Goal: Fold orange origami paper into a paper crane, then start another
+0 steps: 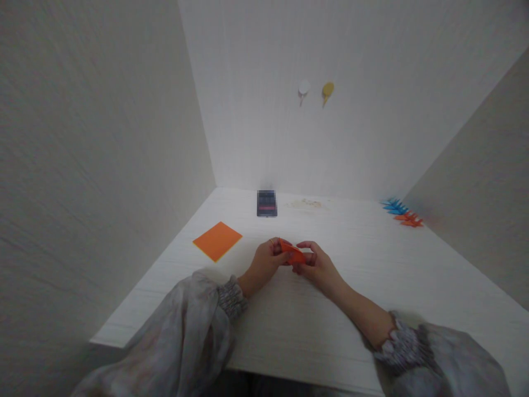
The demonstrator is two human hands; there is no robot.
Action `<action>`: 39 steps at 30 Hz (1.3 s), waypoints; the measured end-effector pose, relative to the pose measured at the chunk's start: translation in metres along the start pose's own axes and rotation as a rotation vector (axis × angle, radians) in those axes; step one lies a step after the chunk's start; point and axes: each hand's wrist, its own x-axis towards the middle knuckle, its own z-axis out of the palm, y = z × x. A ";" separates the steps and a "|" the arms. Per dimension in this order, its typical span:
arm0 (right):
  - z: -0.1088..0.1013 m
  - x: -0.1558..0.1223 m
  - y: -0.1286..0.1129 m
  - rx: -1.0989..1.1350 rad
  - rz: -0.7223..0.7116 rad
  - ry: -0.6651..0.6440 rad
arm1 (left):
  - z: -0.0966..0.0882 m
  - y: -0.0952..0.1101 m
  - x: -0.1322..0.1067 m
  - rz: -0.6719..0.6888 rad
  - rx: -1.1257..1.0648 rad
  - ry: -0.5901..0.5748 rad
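Observation:
Just above the middle of the table, a small folded piece of orange paper (294, 253) is held between both hands. My left hand (268, 258) pinches its left end, the thumb lying across the near side. At the right end, my right hand (316, 263) grips the paper with its thumb and lower fingers, while the index finger arches over the top. The fingers partly cover the paper, so its full folded shape is hidden. To the left of my left hand lies a flat stack of square orange paper (217, 241) with a thin yellow edge.
A dark phone-like device (266, 203) with a blurred face lies at the back of the white table (347, 336). Folded blue paper figures (395, 207) and orange ones (410, 219) stand at the right rear. White and yellow hooks (328, 89) are on the back wall; side walls enclose the table.

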 end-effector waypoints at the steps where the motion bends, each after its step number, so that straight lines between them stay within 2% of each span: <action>1: 0.001 -0.001 -0.001 -0.092 -0.036 0.017 | 0.000 0.000 0.000 0.006 0.005 0.018; 6: 0.002 -0.008 -0.007 -0.552 -0.282 0.127 | 0.000 0.003 0.000 0.039 -0.005 0.062; 10: 0.000 -0.009 -0.007 -0.672 -0.384 0.185 | 0.000 0.003 0.000 0.035 0.003 0.101; 12: -0.001 -0.008 -0.005 -0.745 -0.483 0.193 | 0.000 0.003 0.000 0.027 -0.001 0.111; 16: -0.002 -0.007 -0.001 -0.930 -0.728 0.174 | 0.002 0.006 -0.002 0.034 -0.015 0.106; 20: -0.002 -0.006 -0.004 -1.103 -0.840 0.138 | 0.004 0.009 -0.003 0.034 0.019 0.103; 28: -0.002 -0.005 -0.007 -1.203 -0.884 0.083 | 0.004 0.010 -0.002 0.025 0.020 0.128; 39: -0.001 -0.007 -0.011 -1.171 -0.766 0.013 | 0.002 0.009 -0.004 0.045 -0.027 0.102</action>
